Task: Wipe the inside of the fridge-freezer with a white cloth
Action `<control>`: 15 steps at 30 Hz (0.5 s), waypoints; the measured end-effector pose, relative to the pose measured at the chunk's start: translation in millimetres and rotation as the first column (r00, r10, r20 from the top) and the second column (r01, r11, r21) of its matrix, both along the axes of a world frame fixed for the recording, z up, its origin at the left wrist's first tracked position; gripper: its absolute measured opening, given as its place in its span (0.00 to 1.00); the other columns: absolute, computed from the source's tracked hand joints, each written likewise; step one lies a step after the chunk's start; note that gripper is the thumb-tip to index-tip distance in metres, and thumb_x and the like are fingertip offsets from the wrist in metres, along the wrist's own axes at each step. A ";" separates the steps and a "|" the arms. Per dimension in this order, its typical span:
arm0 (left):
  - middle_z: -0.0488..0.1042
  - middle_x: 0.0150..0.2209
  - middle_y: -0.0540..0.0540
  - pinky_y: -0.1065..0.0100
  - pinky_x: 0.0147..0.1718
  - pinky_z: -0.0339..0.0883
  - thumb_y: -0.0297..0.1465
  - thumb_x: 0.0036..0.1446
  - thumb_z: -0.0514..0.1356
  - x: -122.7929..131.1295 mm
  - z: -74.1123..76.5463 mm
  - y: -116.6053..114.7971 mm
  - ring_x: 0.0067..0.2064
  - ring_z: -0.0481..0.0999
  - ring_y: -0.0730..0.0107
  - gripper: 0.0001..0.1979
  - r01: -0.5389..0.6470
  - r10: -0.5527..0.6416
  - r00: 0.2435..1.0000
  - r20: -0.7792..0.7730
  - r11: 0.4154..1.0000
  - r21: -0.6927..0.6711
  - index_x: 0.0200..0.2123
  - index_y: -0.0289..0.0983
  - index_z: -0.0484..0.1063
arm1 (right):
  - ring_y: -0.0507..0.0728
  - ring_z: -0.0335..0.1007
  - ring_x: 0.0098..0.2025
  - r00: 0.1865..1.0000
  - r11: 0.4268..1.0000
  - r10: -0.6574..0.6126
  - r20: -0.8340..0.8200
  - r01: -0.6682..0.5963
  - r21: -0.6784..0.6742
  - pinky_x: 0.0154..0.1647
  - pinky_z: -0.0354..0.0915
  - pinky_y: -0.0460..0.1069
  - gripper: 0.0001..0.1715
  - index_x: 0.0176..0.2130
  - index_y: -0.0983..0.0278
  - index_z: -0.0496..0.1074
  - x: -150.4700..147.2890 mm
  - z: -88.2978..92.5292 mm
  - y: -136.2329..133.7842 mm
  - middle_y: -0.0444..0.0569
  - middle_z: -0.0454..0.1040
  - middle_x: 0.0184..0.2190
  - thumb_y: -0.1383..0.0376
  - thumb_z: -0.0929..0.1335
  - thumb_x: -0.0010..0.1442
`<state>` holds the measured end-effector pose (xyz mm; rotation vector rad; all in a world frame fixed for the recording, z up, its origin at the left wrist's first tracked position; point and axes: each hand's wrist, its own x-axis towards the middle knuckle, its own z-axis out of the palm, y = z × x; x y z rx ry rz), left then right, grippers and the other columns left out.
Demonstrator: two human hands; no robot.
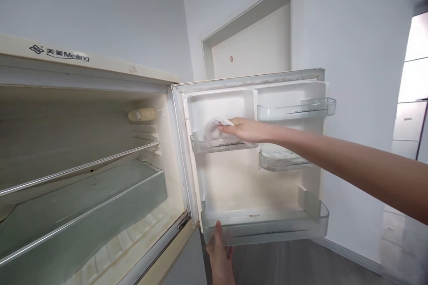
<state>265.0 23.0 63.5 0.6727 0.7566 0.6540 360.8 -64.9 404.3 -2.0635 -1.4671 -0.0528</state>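
My right hand (245,130) reaches in from the right, closed on a thin white cloth (214,130). The cloth lies over the small upper-left door bin (202,146), against the inner side of the open fridge door (230,182). Lower down, my left hand (220,249) grips the large bottom door bin (274,230) near its left end. Its thumb points up along the front of the bin, and the other fingers are partly hidden beneath it.
The open fridge compartment (67,116) is on the left, with a glass shelf (80,167) and a clear drawer (117,205). Two more bins, an upper right bin (294,109) and a middle right bin (284,161), project from the door. A wall (354,98) stands behind it.
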 end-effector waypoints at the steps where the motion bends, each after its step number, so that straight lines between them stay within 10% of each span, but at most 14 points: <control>1: 0.64 0.61 0.40 0.52 0.61 0.59 0.55 0.41 0.61 1.3 -0.3 0.9 0.63 0.64 0.53 0.38 0.000 0.000 1.000 -0.007 1.000 -0.006 0.52 0.45 0.57 | 0.52 0.54 0.24 0.999 0.999 -0.038 -0.007 0.038 0.013 0.27 0.51 0.47 0.19 0.31 0.62 0.65 4.1 -0.8 -6.9 0.42 0.59 0.22 0.51 0.59 0.62; 9: 0.54 0.66 0.39 0.51 0.59 0.62 0.57 0.36 0.62 1.6 6.5 3.6 0.64 0.61 0.48 0.45 -0.015 0.009 0.995 -0.102 0.998 -0.062 0.55 0.45 0.51 | 0.56 0.63 0.28 0.922 0.866 -0.301 -0.243 0.372 0.335 0.30 0.60 0.51 0.21 0.31 0.62 0.68 4.4 -17.7 -50.4 0.48 0.68 0.26 0.48 0.62 0.59; 15: 0.57 0.65 0.40 0.49 0.64 0.53 0.56 0.38 0.62 4.0 -3.4 5.9 0.64 0.61 0.49 0.41 0.012 -0.014 0.999 -0.034 0.998 -0.063 0.53 0.46 0.54 | 0.63 0.73 0.42 0.766 0.215 -0.255 -0.590 0.640 0.738 0.30 0.66 0.55 0.27 0.54 0.57 0.67 -11.2 -60.7 -86.5 0.56 0.71 0.52 0.50 0.59 0.60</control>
